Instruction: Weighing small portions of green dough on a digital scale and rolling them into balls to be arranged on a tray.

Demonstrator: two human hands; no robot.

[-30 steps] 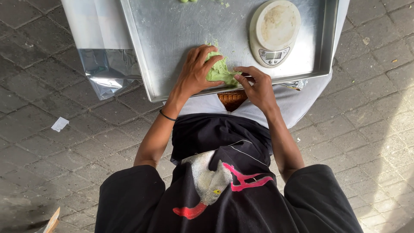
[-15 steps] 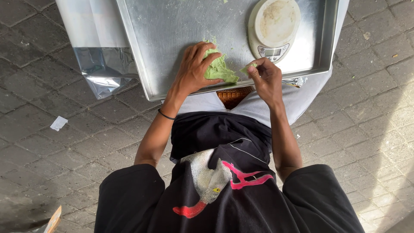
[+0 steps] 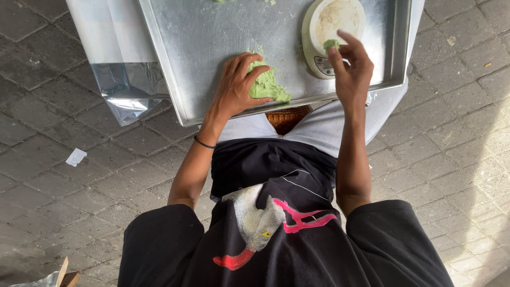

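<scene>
The left hand (image 3: 236, 87) grips the green dough (image 3: 267, 86) on the metal tray (image 3: 212, 37); the right hand (image 3: 350, 69) pinches a small dough piece (image 3: 331, 44) over the scale (image 3: 332, 32).

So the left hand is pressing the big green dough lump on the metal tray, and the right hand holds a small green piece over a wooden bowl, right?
Not quite. In the head view the right hand holds the small green piece over a round white kitchen scale, not a wooden bowl. The left hand does press the green dough lump on the metal tray.

A black short-sleeved shirt (image 3: 276, 234) (white bird print, pink and red accents), black wristband (image 3: 204, 143), white trousers (image 3: 319, 127).
</scene>
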